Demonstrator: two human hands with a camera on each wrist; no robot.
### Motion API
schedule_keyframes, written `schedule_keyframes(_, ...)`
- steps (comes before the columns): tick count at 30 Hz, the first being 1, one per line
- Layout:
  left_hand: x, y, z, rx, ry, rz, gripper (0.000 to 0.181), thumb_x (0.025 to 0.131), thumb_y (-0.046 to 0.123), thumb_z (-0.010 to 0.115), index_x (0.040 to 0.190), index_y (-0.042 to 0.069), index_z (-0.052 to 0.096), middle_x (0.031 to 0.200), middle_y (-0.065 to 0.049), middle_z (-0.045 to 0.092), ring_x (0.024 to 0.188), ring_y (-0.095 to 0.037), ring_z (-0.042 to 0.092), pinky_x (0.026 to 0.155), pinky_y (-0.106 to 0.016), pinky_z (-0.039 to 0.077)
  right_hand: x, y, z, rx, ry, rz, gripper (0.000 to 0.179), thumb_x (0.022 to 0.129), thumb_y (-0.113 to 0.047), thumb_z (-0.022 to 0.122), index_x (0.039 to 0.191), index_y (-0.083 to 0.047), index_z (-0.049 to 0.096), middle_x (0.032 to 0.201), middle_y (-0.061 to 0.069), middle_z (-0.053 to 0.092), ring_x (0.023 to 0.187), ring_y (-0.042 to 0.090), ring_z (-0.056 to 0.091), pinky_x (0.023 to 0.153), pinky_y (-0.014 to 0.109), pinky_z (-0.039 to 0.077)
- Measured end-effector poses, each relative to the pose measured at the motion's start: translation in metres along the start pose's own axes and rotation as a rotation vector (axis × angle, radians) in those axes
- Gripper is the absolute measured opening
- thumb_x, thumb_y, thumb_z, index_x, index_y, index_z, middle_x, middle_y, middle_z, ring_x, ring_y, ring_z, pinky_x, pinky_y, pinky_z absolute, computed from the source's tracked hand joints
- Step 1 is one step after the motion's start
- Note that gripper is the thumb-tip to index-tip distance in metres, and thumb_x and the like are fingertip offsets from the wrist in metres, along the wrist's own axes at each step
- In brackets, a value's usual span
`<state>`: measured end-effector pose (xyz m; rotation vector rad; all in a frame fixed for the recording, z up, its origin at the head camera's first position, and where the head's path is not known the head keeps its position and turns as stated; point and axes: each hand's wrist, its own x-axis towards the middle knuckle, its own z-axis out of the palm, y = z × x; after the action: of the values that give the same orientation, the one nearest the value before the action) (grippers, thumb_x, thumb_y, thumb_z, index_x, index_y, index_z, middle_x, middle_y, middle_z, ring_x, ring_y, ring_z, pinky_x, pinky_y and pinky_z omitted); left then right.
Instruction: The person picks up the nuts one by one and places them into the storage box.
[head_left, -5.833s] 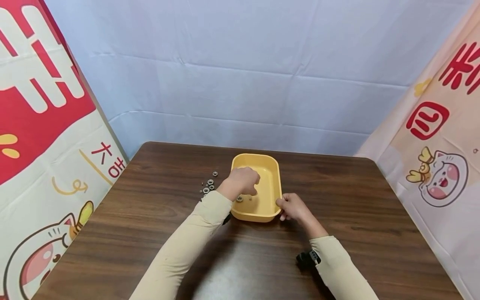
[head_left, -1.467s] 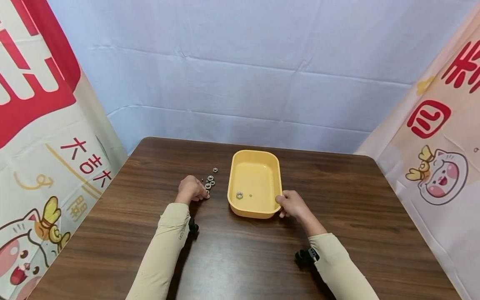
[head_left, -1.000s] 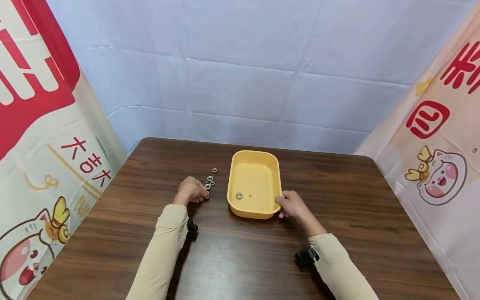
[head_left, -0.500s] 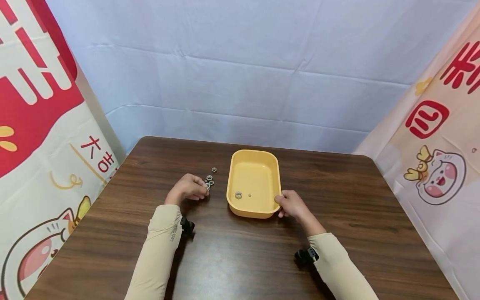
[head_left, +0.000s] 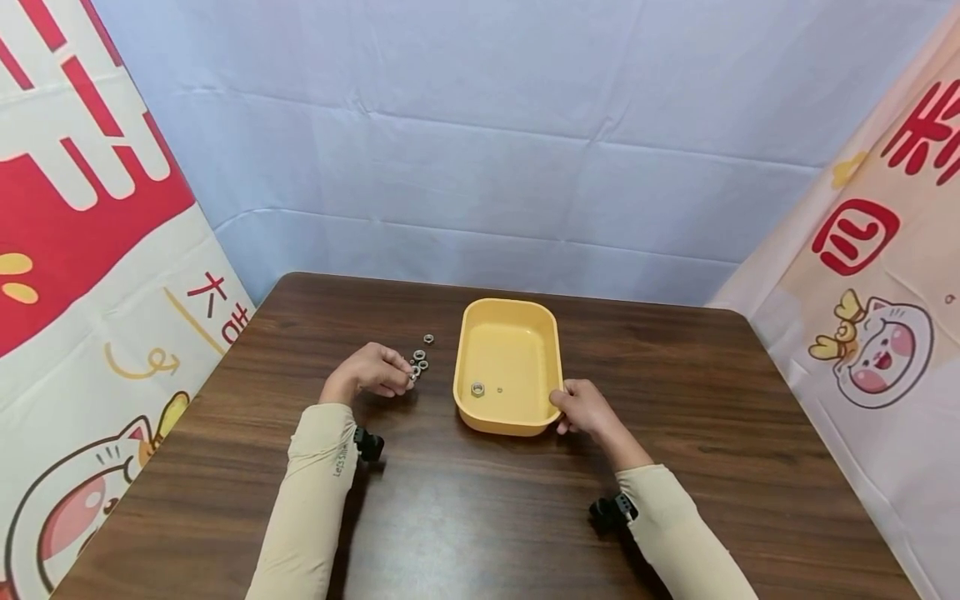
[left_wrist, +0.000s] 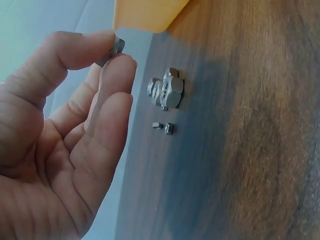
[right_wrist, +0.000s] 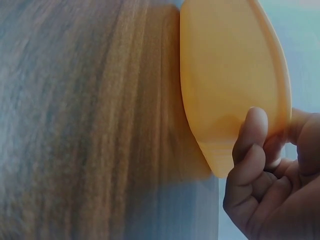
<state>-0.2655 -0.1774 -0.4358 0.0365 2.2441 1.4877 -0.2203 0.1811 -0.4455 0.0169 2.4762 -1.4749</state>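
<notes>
Between thumb and fingertips my left hand [head_left: 377, 370] pinches a small metal nut [left_wrist: 119, 46], raised above the table in the left wrist view. Just beyond it lies a loose group of nuts [left_wrist: 173, 92] of mixed sizes, two of them tiny. A yellow plastic tray [head_left: 507, 429] stands to the right of this group. Inside the tray are one larger nut [head_left: 477, 389] and one tiny nut [head_left: 499, 390]. My right hand [head_left: 587, 408] grips the tray's wall near its front right corner, thumb over the rim and fingers curled against the outside.
The dark wooden table [head_left: 675, 375] carries all of this. A pale blue cloth [head_left: 480, 150] hangs behind its far edge, and printed banners stand at the left and right sides. Black wrist straps [head_left: 611, 512] sit on both sleeves.
My left hand went from over the tray to the nuts at its left, took a nut there, and has since lifted and drawn slightly left. My right hand stays on the tray.
</notes>
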Motion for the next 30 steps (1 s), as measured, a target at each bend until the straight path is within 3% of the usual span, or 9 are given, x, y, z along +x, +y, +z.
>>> schedule_keyframes(7,0.001,0.005,0.003,-0.019,0.013,0.016,0.022,0.078,0.003,0.07,0.099,-0.004,0.068,0.082,-0.011,0.069,0.073,-0.022,0.065,0.068,-0.037,0.054,0.0,0.0,-0.001,-0.006,0.0,0.002,0.016,0.084,-0.004,0.045,0.068,-0.001,0.048,0.049,0.007,0.054,0.04,0.015,0.053,0.04,0.024,0.038)
schedule_keyframes(12,0.0,0.016,0.005,-0.039,-0.008,0.023,0.026,0.076,0.003,0.071,0.101,-0.005,0.067,0.082,-0.011,0.069,0.073,-0.022,0.065,0.071,-0.039,0.054,-0.001,0.0,-0.001,-0.005,0.003,0.005,0.018,0.083,-0.004,0.046,0.065,-0.004,0.046,0.049,0.007,0.054,0.04,0.016,0.053,0.039,0.024,0.038)
schedule_keyframes(20,0.002,0.036,0.009,-0.041,-0.02,0.025,0.018,0.076,0.001,0.071,0.094,-0.002,0.069,0.081,-0.012,0.069,0.072,-0.022,0.065,0.075,-0.043,0.052,-0.001,0.001,0.0,-0.008,0.007,-0.004,0.017,0.083,-0.004,0.045,0.066,-0.002,0.048,0.048,0.007,0.054,0.04,0.015,0.053,0.039,0.025,0.038)
schedule_keyframes(24,0.005,0.043,0.012,-0.042,-0.034,0.036,0.018,0.076,0.002,0.072,0.094,-0.001,0.068,0.081,-0.012,0.069,0.072,-0.022,0.065,0.076,-0.044,0.052,0.001,0.002,0.0,-0.022,0.009,-0.01,0.016,0.084,-0.005,0.046,0.072,0.004,0.05,0.051,0.009,0.055,0.041,0.016,0.054,0.04,0.026,0.039)
schedule_keyframes(30,0.008,0.051,0.017,-0.023,-0.052,0.034,0.017,0.078,0.005,0.073,0.093,-0.001,0.068,0.082,-0.012,0.069,0.071,-0.023,0.066,0.077,-0.045,0.052,0.003,0.003,0.001,-0.018,0.009,-0.007,0.016,0.085,-0.005,0.046,0.071,0.002,0.05,0.053,0.011,0.056,0.041,0.016,0.054,0.04,0.025,0.039)
